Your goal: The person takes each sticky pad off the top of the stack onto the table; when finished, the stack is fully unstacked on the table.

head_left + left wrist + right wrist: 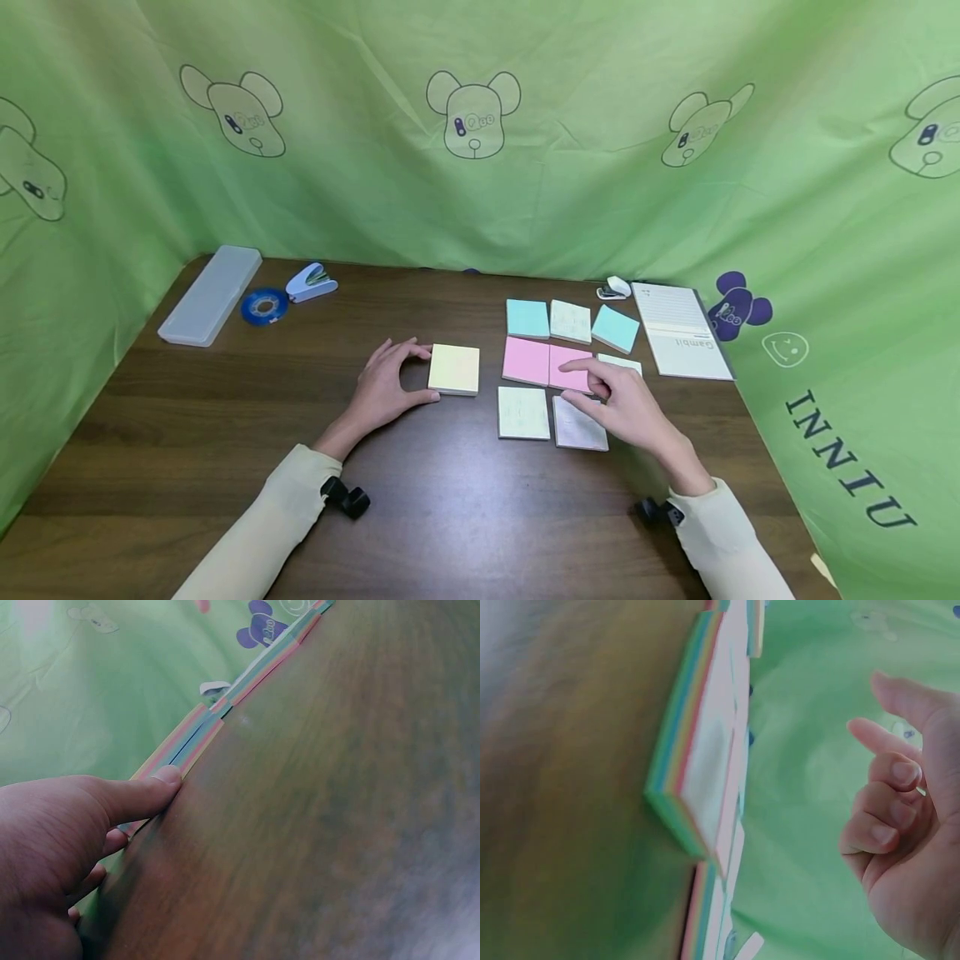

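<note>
My left hand (384,385) holds a stack of sticky notes (453,369) with a pale yellow top sheet, thumb at its near edge and fingers at its far edge. In the left wrist view the thumb (166,777) lies on the striped side of the stack (196,742). My right hand (628,402) hovers over the other sticky note pads, thumb and index finger apart, the other fingers curled, nothing between them. Below it are a pink pad (564,379) and a pale lilac pad (585,429). Another pink pad (525,361) and a whitish pad (523,412) lie just left.
Behind lie blue pads (527,318) and a whitish pad (571,322). A small white stapler (617,287) and a notebook (678,329) are at the back right. A pencil case (212,296), blue tape roll (264,307) and light blue stapler (311,283) sit back left.
</note>
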A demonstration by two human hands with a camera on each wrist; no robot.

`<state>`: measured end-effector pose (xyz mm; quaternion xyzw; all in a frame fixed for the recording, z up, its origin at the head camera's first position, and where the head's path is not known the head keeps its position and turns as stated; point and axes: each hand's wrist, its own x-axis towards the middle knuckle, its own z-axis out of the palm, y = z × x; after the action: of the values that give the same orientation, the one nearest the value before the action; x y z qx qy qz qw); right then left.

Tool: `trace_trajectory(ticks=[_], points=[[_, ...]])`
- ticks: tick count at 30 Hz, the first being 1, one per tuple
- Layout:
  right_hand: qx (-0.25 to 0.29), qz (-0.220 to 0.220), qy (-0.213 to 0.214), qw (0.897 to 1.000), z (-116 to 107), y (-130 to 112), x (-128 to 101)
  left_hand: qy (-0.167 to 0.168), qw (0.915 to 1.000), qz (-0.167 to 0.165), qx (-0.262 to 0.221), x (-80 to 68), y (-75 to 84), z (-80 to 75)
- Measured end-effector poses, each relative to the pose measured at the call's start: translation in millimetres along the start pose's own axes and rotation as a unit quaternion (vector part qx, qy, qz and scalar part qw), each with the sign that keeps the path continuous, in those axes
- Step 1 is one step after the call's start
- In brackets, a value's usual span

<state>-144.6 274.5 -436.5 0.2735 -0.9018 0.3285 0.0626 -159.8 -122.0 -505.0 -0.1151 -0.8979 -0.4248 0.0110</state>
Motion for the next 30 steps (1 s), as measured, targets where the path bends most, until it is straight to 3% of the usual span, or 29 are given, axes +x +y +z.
trace_trajectory(ticks=[14,30], points=[[-0.050,-0.001,-0.006,0.999,21,-21,38,-0.005,0.9999,-0.010,-0.004,-0.9,1.3,0.5],[-0.081,-0.008,-0.092,0.992,48,-36,87,-0.001,0.9999,0.006,-0.011,-0.1,1.5,0.6]])
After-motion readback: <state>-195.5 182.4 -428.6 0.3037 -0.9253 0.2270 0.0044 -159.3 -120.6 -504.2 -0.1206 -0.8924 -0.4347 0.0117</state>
